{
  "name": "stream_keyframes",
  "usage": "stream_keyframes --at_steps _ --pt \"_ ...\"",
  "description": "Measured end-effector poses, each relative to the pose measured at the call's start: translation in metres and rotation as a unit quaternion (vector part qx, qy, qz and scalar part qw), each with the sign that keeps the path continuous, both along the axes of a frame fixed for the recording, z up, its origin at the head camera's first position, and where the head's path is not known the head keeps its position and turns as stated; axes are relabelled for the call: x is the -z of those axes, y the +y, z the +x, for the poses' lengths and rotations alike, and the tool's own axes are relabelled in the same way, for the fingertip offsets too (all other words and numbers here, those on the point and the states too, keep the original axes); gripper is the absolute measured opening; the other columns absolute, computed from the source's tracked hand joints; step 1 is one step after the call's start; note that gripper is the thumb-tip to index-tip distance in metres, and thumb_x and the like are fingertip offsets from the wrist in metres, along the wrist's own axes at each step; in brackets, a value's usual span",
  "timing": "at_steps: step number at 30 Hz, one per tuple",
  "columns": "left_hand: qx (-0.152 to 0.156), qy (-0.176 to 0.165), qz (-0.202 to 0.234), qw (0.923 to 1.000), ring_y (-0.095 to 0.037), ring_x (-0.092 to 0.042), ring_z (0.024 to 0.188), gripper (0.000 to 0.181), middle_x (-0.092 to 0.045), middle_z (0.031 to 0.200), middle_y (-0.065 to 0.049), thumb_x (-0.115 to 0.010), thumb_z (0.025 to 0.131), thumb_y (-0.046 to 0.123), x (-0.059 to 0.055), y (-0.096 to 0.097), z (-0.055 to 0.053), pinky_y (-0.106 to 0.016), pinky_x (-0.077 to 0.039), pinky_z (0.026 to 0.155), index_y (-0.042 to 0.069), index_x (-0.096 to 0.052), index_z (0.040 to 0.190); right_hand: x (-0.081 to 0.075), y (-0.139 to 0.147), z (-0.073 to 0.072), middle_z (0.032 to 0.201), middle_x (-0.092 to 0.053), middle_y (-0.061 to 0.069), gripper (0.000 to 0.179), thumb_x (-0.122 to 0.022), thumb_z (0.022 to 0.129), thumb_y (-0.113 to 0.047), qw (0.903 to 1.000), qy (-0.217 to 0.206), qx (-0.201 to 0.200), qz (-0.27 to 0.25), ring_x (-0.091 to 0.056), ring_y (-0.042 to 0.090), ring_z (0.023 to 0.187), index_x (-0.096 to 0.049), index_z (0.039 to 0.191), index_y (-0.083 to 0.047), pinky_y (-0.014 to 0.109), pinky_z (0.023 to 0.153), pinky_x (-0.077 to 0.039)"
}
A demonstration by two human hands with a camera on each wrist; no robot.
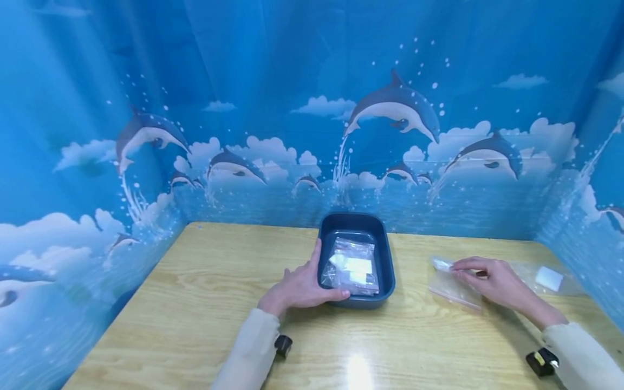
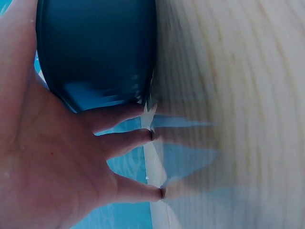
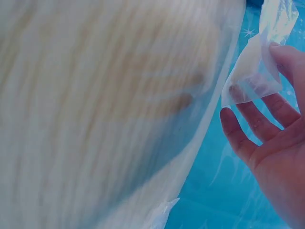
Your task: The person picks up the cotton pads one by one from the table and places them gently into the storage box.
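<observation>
A dark blue plastic bin (image 1: 390, 260) stands near the table's back edge, with several clear plastic bags (image 1: 356, 265) lying inside; some have white labels. My left hand (image 1: 304, 284) rests against the bin's near left corner. Its thumb lies along the front rim and the index finger along the left side. The left wrist view shows the other fingers spread and straight beside the bin (image 2: 95, 52), tips at the table. To the right, my right hand (image 1: 497, 284) pinches the top of a clear plastic bag (image 1: 450, 287). The right wrist view shows this bag (image 3: 252, 71) between thumb and fingers.
Another clear bag with a white label (image 1: 550, 278) lies on the wooden table (image 1: 195, 325) beyond my right hand. A blue curtain (image 1: 273, 81) printed with dolphins hangs behind the table and along its sides.
</observation>
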State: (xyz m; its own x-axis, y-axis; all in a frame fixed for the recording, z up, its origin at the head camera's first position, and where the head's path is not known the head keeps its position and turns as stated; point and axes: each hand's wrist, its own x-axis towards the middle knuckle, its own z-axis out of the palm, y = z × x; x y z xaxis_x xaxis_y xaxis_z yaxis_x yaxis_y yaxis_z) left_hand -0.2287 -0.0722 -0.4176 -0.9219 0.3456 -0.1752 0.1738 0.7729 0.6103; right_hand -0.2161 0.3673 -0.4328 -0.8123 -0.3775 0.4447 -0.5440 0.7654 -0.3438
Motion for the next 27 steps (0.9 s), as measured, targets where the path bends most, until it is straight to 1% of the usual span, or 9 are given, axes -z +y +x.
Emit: stream_keyframes --at_steps 8,12,15,17,22,27 --pt "0.001 0.003 0.000 1.0000 -0.040 -0.040 0.150 0.135 -0.033 0.166 -0.018 -0.070 0.074 0.080 0.000 0.001 0.000 -0.075 -0.009 0.122 0.026 0.015 0.164 -0.006 -0.006 0.003 0.103 -0.080 0.011 0.022 -0.080 0.084 -0.003 0.9995 0.003 0.026 -0.017 -0.064 -0.010 0.092 -0.080 0.103 -0.014 0.021 0.069 -0.061" --pt "0.001 0.004 0.002 1.0000 -0.039 -0.038 0.151 0.134 -0.032 0.167 -0.017 -0.071 0.075 0.079 0.001 0.003 0.000 -0.075 -0.008 0.122 0.026 0.015 0.164 -0.008 -0.009 0.003 0.102 -0.080 0.011 0.022 -0.081 0.084 -0.004 0.9990 0.009 0.036 -0.024 -0.064 -0.010 0.092 -0.080 0.103 -0.016 0.023 0.069 -0.062" --pt "0.003 0.006 0.002 1.0000 -0.039 -0.039 0.151 0.134 -0.032 0.167 -0.017 -0.070 0.075 0.079 0.001 0.004 0.000 -0.075 -0.008 0.122 0.025 0.015 0.164 -0.011 -0.012 0.004 0.103 -0.080 0.011 0.020 -0.080 0.086 -0.006 0.9986 0.008 0.045 -0.027 -0.060 -0.015 0.094 -0.080 0.103 -0.017 0.024 0.071 -0.063" --pt "0.004 0.006 0.001 1.0000 -0.039 -0.039 0.150 0.135 -0.033 0.166 -0.017 -0.070 0.075 0.080 0.002 0.005 -0.001 -0.075 -0.009 0.122 0.025 0.015 0.164 -0.012 -0.013 0.004 0.104 -0.080 0.010 0.019 -0.079 0.087 -0.007 0.9983 0.006 0.049 -0.030 -0.058 -0.017 0.095 -0.080 0.104 -0.017 0.022 0.073 -0.062" --pt "0.005 0.006 0.003 1.0000 -0.039 -0.040 0.150 0.134 -0.033 0.166 -0.016 -0.069 0.075 0.080 0.002 0.006 -0.001 -0.076 -0.009 0.122 0.026 0.015 0.164 -0.018 -0.020 0.005 0.105 -0.080 0.010 0.016 -0.077 0.091 -0.011 0.9976 0.008 0.053 -0.044 -0.054 -0.023 0.097 -0.080 0.106 -0.017 0.009 0.076 -0.055" --pt "0.007 0.009 0.004 0.9999 -0.039 -0.040 0.150 0.135 -0.034 0.166 -0.016 -0.068 0.074 0.082 0.001 0.005 -0.001 -0.076 -0.009 0.122 0.026 0.014 0.164 -0.026 -0.029 0.005 0.106 -0.080 0.011 0.015 -0.076 0.093 -0.014 0.9967 0.011 0.060 -0.053 -0.051 -0.025 0.098 -0.080 0.106 -0.017 0.005 0.078 -0.052"
